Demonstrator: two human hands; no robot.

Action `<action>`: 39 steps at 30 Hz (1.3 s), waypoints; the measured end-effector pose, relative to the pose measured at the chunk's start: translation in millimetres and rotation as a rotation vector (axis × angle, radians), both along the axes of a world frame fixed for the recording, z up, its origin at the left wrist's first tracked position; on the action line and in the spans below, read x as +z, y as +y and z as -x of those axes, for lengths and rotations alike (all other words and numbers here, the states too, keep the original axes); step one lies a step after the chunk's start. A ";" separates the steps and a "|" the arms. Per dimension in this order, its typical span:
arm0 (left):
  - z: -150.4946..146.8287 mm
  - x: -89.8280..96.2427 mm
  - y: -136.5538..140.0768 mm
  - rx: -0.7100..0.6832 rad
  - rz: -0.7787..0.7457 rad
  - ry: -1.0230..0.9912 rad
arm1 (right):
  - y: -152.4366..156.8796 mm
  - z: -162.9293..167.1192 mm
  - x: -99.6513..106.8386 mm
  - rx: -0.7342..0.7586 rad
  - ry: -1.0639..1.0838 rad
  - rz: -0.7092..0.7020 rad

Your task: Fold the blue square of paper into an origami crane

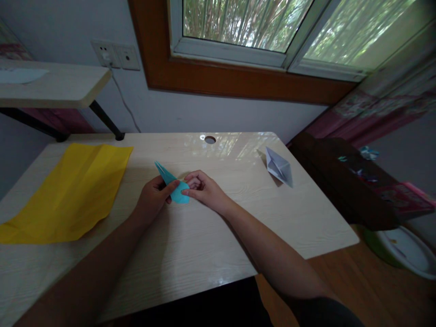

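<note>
A folded piece of turquoise paper (180, 194) is held up between both hands just above the desk. Its narrow, layered point sticks up to the left, and its wider part lies between the hands. My left hand (156, 195) pinches it near the middle, thumb on top. On the right edge, my right hand (200, 187) grips the paper with the thumb in front and the other fingers curled behind. Part of the paper is hidden by the fingers.
A large creased yellow sheet (78, 190) lies on the desk (211, 245) at left. A folded white paper shape (278, 167) stands at right. A raised shelf (51, 91) overhangs the back left, and a round cable hole (210, 140) is near the rear edge.
</note>
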State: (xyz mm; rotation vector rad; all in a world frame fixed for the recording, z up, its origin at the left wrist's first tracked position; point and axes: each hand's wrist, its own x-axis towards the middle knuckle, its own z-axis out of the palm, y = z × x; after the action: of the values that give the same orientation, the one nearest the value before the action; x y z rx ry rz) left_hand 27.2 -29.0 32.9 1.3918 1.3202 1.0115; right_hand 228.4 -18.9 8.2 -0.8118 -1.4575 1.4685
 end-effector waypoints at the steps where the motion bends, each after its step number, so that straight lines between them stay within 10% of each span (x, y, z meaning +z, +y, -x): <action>1: -0.6 0.9 -0.4 0.010 0.004 -0.006 | 0.4 0.8 0.0 0.009 0.019 0.020; 30: -2.4 -2.9 6.4 0.132 0.136 -0.249 | 7.8 -3.7 2.2 -0.085 0.119 0.285; 39: 6.4 -1.7 7.0 -0.185 0.111 -0.101 | 15.2 -9.2 4.4 -0.371 0.172 0.153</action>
State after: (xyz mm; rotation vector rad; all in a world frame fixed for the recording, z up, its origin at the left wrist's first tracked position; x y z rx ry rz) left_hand 20.8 -22.0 31.2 1.3338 1.1342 0.8602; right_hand 237.6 -3.7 12.6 -0.9655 -1.0123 1.3373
